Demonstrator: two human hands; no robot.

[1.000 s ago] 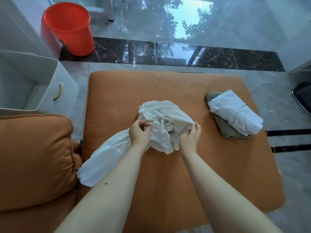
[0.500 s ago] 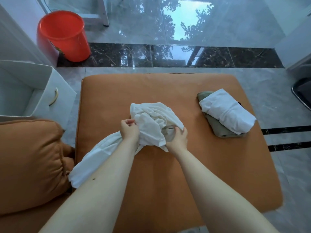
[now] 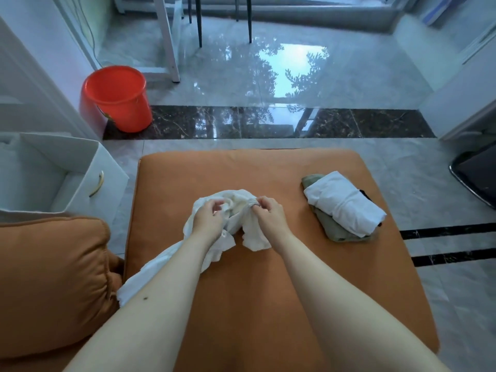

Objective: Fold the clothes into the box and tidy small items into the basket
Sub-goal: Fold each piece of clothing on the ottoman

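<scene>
A crumpled white garment (image 3: 236,210) lies bunched in the middle of the orange ottoman (image 3: 268,167), one end trailing down toward the ottoman's left front edge. My left hand (image 3: 208,217) grips the bunch on its left side. My right hand (image 3: 268,210) pinches a gathered edge of the same cloth at its top right. On the ottoman's right side sits a folded white garment (image 3: 343,202) stacked on a folded olive-green garment (image 3: 332,229). The white fabric box (image 3: 88,162) stands open on the floor at the left.
An orange sofa cushion (image 3: 51,277) fills the lower left. A red bucket (image 3: 118,98) stands on the floor at the back left. White frame legs (image 3: 169,49) and dark chair legs (image 3: 198,22) stand beyond it. A dark object (image 3: 475,175) lies at the right edge.
Both hands have gathered the white garment into a tighter bunch and shifted their grips toward its top. The view has tilted up, showing more of the floor.
</scene>
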